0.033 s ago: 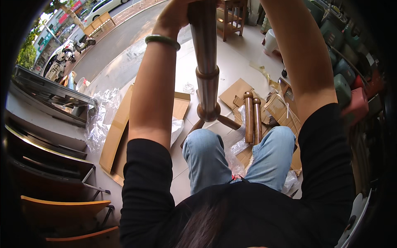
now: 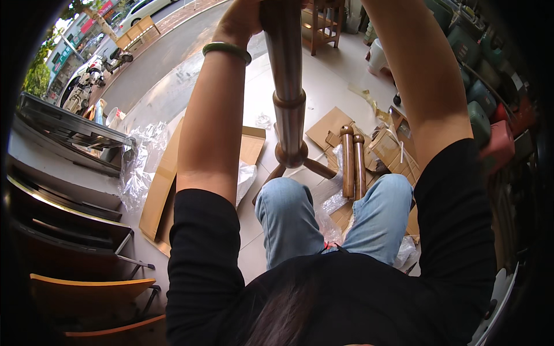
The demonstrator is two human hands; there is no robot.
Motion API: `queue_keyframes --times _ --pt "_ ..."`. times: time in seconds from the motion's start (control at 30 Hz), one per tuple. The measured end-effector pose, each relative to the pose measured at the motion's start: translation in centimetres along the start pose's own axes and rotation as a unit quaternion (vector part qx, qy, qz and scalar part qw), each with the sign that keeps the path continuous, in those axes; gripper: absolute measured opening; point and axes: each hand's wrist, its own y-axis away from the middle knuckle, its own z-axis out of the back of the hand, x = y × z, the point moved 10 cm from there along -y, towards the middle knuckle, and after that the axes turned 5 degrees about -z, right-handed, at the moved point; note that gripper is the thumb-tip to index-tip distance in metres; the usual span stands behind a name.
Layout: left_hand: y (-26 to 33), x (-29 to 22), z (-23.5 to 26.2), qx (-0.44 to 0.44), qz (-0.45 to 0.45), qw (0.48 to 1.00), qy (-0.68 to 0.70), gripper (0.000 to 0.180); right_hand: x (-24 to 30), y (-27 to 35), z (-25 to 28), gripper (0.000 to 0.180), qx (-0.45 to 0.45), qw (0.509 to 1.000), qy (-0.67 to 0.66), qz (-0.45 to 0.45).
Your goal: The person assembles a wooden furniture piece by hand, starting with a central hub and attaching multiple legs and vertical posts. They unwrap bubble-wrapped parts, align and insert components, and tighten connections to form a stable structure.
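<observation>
A tall brown wooden post [image 2: 287,75] stands upright before me, like the pole of a coat stand. It has rounded collars and splayed legs [image 2: 319,169] at its foot, near my knees. My left hand [image 2: 242,18], with a green bangle on its wrist, is closed round the post at the upper edge of the view. My right forearm [image 2: 424,75] reaches up past the same edge, so the right hand is out of sight. The post's top is cut off too. Two loose brown poles with ball ends [image 2: 347,164] lie on cardboard beyond my right knee.
An opened carton [image 2: 158,202] and clear plastic wrap [image 2: 147,164] lie on the floor at left. Flattened cardboard [image 2: 398,153] spreads at right. Chair-like furniture [image 2: 86,285] lines the left side; plastic containers [image 2: 478,124] crowd the right. A wooden stool [image 2: 323,23] stands ahead.
My forearms have risen very slightly, and the left wrist with its bangle is a little higher. The post and the things on the floor look almost the same.
</observation>
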Motion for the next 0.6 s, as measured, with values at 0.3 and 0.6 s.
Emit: queue_keyframes --times 0.3,0.6 --pt "5.4 -5.7 -3.5 -0.402 -0.150 0.810 -0.399 0.027 0.8 1.2 1.3 0.053 -0.224 0.959 0.171 0.016" --pt "-0.4 1.2 -0.1 0.063 -0.035 0.997 -0.034 0.059 3.4 4.9 0.4 0.084 -0.244 0.904 0.351 0.014"
